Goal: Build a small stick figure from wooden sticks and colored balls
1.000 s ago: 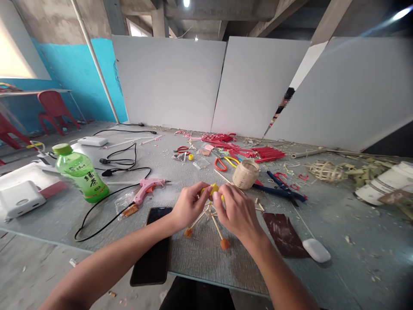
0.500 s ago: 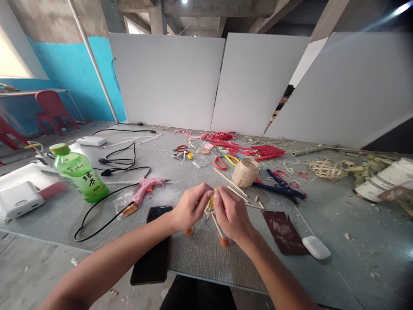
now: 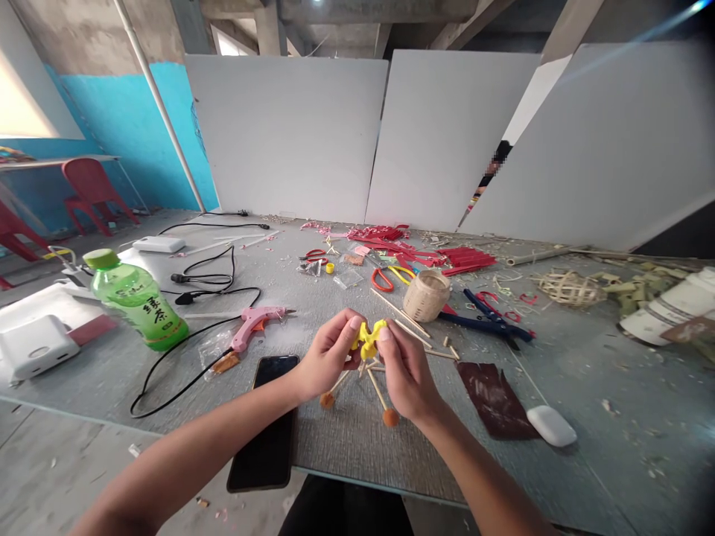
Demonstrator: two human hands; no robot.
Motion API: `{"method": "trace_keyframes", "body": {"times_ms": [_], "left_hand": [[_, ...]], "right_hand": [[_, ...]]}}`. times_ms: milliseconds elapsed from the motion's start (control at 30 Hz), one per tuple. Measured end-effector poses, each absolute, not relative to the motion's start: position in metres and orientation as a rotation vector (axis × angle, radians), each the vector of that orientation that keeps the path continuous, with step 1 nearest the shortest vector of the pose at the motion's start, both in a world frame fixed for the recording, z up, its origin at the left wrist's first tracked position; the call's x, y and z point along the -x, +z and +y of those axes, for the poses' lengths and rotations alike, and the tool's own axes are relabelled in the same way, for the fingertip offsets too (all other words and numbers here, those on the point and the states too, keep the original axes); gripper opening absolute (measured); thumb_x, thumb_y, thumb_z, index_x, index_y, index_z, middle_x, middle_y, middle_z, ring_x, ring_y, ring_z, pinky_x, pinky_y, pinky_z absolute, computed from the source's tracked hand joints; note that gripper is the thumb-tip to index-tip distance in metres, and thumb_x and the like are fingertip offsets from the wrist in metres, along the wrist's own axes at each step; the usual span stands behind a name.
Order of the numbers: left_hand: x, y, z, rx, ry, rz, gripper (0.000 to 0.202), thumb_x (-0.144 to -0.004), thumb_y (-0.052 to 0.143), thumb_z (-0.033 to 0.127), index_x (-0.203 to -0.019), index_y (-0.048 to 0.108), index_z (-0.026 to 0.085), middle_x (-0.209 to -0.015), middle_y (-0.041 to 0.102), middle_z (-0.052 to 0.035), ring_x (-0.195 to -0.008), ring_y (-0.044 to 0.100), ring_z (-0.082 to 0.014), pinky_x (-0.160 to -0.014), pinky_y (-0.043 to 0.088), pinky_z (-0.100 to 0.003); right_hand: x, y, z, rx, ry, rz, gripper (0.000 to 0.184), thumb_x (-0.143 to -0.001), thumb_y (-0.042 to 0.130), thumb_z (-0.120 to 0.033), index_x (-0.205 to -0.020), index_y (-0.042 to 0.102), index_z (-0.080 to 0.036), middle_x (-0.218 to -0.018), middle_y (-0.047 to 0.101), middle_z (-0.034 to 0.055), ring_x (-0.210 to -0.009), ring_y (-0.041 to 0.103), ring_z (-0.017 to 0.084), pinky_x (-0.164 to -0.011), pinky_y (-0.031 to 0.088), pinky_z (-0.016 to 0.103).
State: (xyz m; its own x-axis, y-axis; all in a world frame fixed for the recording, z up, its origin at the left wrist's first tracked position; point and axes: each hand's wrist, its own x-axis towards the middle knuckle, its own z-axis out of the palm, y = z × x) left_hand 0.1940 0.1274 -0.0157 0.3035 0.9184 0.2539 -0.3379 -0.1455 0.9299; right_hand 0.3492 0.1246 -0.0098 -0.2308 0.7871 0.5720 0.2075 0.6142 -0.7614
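Between my two hands is a soft yellow lump that looks like modelling clay (image 3: 369, 340), pulled into an uneven shape with lobes. My left hand (image 3: 332, 351) pinches its left end between thumb and fingers. My right hand (image 3: 407, 368) pinches the right end the same way. Just below the clay, thin wooden sticks (image 3: 377, 388) spread downward, partly hidden by my hands. An orange ball (image 3: 390, 417) caps one stick near my right wrist, and another orange ball (image 3: 327, 400) sits by my left wrist. I cannot tell whether the clay touches the sticks.
Left of my hands lie a pink glue gun (image 3: 258, 325), a black phone (image 3: 262, 439) and a green tea bottle (image 3: 139, 301). Right of them are a woven bamboo cup (image 3: 426, 296), blue-handled pliers (image 3: 483, 324), brown sandpaper (image 3: 494, 402) and a white case (image 3: 551, 426). Red strips (image 3: 466, 259) lie farther back.
The yellow clay, mostly covered by my fingers before, now shows as a wider lobed piece. My thumbs have moved apart, with the clay stretched between them.
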Motion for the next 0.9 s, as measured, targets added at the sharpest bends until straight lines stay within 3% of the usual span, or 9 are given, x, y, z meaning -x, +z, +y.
{"method": "trace_keyframes", "body": {"times_ms": [200,333,433,533,633,767,900], "left_hand": [[-0.188,-0.010,0.126,-1.403,1.203,0.716,0.047,-0.101,0.052,0.063,-0.089,0.052,0.018,-0.073,0.048,0.0034,-0.062,0.041,-0.0081,-0.053,0.037,-0.018],[-0.187,-0.008,0.126,-1.671,1.240,0.802,0.039,-0.091,0.075,0.045,-0.111,0.058,0.016,-0.088,0.061,-0.0017,-0.075,0.056,-0.0110,-0.062,0.047,-0.020],[-0.188,-0.009,0.128,-1.688,1.249,0.796,0.039,-0.091,0.076,0.038,-0.119,0.062,0.014,-0.095,0.065,-0.0052,-0.080,0.061,-0.0125,-0.063,0.050,-0.021],[-0.188,-0.008,0.130,-1.561,1.222,0.744,0.034,-0.092,0.075,0.040,-0.107,0.064,0.013,-0.087,0.065,-0.0037,-0.071,0.060,-0.0100,-0.058,0.049,-0.020],[-0.187,-0.004,0.131,-1.379,1.117,0.695,0.038,-0.089,0.075,0.049,-0.093,0.059,0.015,-0.067,0.055,0.0040,-0.049,0.047,-0.0051,-0.044,0.037,-0.017],[-0.184,0.004,0.137,-1.204,0.978,0.733,0.044,-0.082,0.078,0.053,-0.081,0.051,0.018,-0.057,0.042,0.0094,-0.041,0.033,-0.0027,-0.037,0.021,-0.016],[-0.181,0.006,0.141,-1.232,0.916,0.798,0.040,-0.083,0.076,0.050,-0.082,0.052,0.018,-0.055,0.035,0.0111,-0.043,0.026,-0.0030,-0.040,0.019,-0.017]], "right_hand": [[-0.351,-0.013,0.126,0.854,0.909,-1.696,0.040,-0.109,0.039,-0.046,-0.076,0.037,-0.025,-0.069,0.041,-0.0045,-0.062,0.038,0.014,-0.059,0.034,0.028],[-0.353,-0.010,0.129,0.871,1.005,-1.629,0.040,-0.108,0.041,-0.049,-0.077,0.041,-0.024,-0.071,0.042,-0.0044,-0.063,0.038,0.013,-0.059,0.034,0.027],[-0.357,-0.007,0.132,0.897,1.021,-1.613,0.040,-0.107,0.043,-0.049,-0.076,0.042,-0.024,-0.070,0.041,-0.0046,-0.062,0.036,0.013,-0.057,0.032,0.026],[-0.361,-0.004,0.134,0.948,1.002,-1.635,0.042,-0.106,0.045,-0.046,-0.071,0.036,-0.024,-0.066,0.034,-0.0057,-0.059,0.030,0.012,-0.053,0.026,0.027],[-0.364,-0.002,0.136,0.972,1.002,-1.675,0.043,-0.106,0.043,-0.044,-0.069,0.033,-0.025,-0.063,0.032,-0.0061,-0.056,0.028,0.012,-0.052,0.025,0.028],[-0.372,0.004,0.138,1.031,0.484,-1.826,0.040,-0.108,0.037,-0.041,-0.072,0.037,-0.025,-0.063,0.040,-0.0042,-0.057,0.038,0.014,-0.058,0.030,0.031],[-0.379,0.010,0.138,0.985,-0.217,-2.127,0.028,-0.102,0.057,-0.042,-0.082,0.049,-0.024,-0.077,0.059,0.0034,-0.074,0.052,0.020,-0.066,0.032,0.033]]}}
